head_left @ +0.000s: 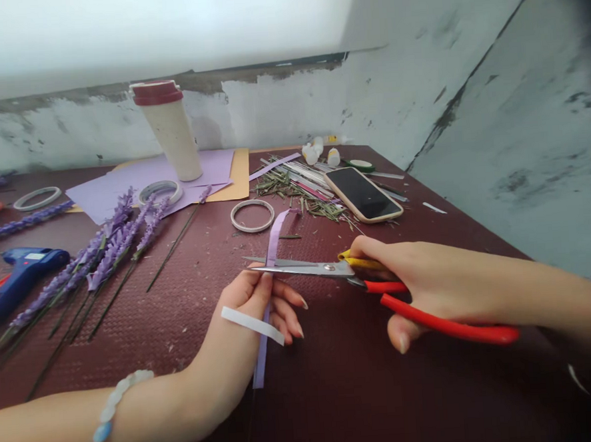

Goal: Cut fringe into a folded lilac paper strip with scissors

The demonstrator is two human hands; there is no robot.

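Between thumb and fingers, my left hand [243,297] pinches a narrow purple paper strip [277,235]; one end curls up above the fingers and the other hangs below them. A short white strip [252,325] lies across the back of that hand. My right hand [423,266] grips scissors [313,268] with yellow handles. Their blades are slightly apart and straddle the purple strip just above my left fingertips. Also in my right hand is a red-handled tool [452,326], seemingly pliers, its jaws mostly hidden behind the scissors.
Purple flower stems [112,252] and a blue glue gun [26,274] lie on the left. A lidded cup [173,135] stands on purple paper [98,190]. Tape rolls [252,216], cut stem bits [293,188] and a phone [364,193] lie farther back. Walls bound the table.
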